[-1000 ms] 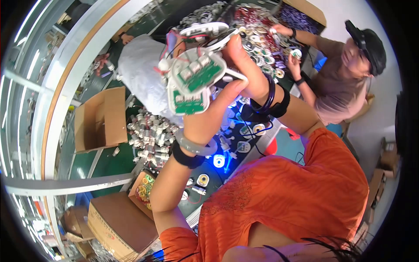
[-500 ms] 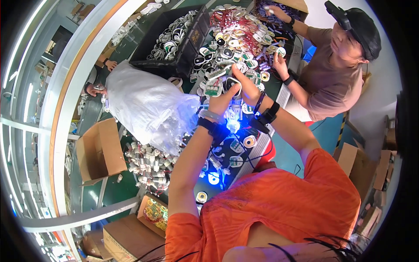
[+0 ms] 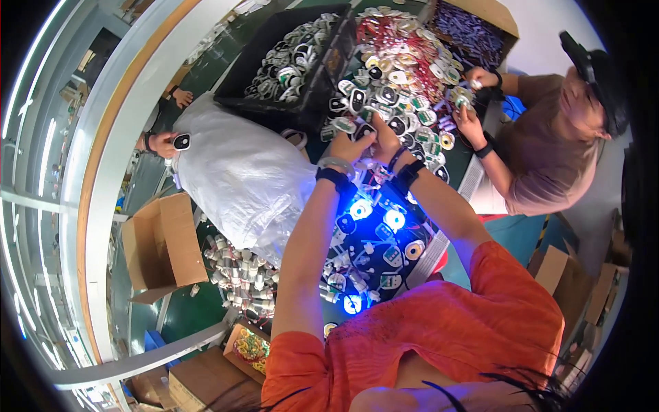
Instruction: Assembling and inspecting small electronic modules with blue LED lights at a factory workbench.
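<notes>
All around, see a bright workshop, with a curved white metal frame (image 3: 103, 165) at left and a dark green bench (image 3: 374, 272) under crowded parts. With left hand (image 3: 348, 146), hold small white-shelled pieces (image 3: 344, 125) between thumb and fingers, over the middle of the bench. With right hand (image 3: 388, 142), meet these pieces from the other side, fingers bent; cannot tell whether gripping or only touching. Just beyond the fingertips, find a wide heap of white shells (image 3: 391, 58), mixed with red wires. Below the wrists, see blue-lit round pieces (image 3: 394, 219) among loose parts. Close beside left forearm, notice a large white plastic bag (image 3: 237, 165), blocking much of that side. Behind it, see a black crate (image 3: 317, 103) filled with similar shells; near its lower edge, a pile of white cylinders (image 3: 244, 275), then an open cardboard box (image 3: 147, 247). Farther out, at right, see a co-worker (image 3: 535, 151) with a round piece in hand; beyond the bag, another person's hand (image 3: 163, 144) with a black-and-white piece (image 3: 181, 141).
</notes>
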{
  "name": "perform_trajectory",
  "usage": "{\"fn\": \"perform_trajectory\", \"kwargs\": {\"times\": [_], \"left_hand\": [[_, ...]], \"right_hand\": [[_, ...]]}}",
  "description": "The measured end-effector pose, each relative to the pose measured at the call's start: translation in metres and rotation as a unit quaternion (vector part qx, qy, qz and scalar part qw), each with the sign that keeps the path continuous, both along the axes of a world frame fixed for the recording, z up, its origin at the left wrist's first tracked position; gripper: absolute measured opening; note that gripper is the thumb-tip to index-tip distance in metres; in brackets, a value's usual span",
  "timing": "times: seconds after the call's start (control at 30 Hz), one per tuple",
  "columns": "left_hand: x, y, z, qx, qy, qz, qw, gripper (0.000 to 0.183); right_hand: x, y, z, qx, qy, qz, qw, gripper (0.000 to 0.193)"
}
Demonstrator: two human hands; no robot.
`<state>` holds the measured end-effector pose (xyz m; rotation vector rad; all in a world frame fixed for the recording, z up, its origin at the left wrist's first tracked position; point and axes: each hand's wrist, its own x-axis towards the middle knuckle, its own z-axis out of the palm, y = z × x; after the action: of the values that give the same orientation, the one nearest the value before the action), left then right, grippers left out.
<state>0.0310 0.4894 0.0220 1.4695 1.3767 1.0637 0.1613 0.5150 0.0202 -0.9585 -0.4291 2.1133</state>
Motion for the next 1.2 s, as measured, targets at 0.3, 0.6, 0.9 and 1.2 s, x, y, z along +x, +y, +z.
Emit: {"fn": "perform_trajectory", "kwargs": {"times": [0.3,0.6,0.9,1.2], "left_hand": [[-0.109,-0.12,0.157,-0.029,-0.135,0.178,0.974,0.048],[-0.414,-0.072,0.076,-0.023,0.348,0.386,0.854,0.038],[-0.36,0.018,0.078,0.043,0.223,0.483,0.845,0.039],[-0.377,-0.055,0.149,-0.026,-0.34,0.255,0.905,0.021]], "right_hand": [[0.071,-0.01,-0.002,0.129,-0.16,0.069,0.976,0.052],[0.077,-0.085,0.024,0.267,-0.189,0.195,0.925,0.031],[0.087,-0.129,0.027,0.265,-0.217,0.187,0.921,0.02],[0.088,-0.127,-0.008,0.291,-0.133,0.216,0.923,0.025]]}}
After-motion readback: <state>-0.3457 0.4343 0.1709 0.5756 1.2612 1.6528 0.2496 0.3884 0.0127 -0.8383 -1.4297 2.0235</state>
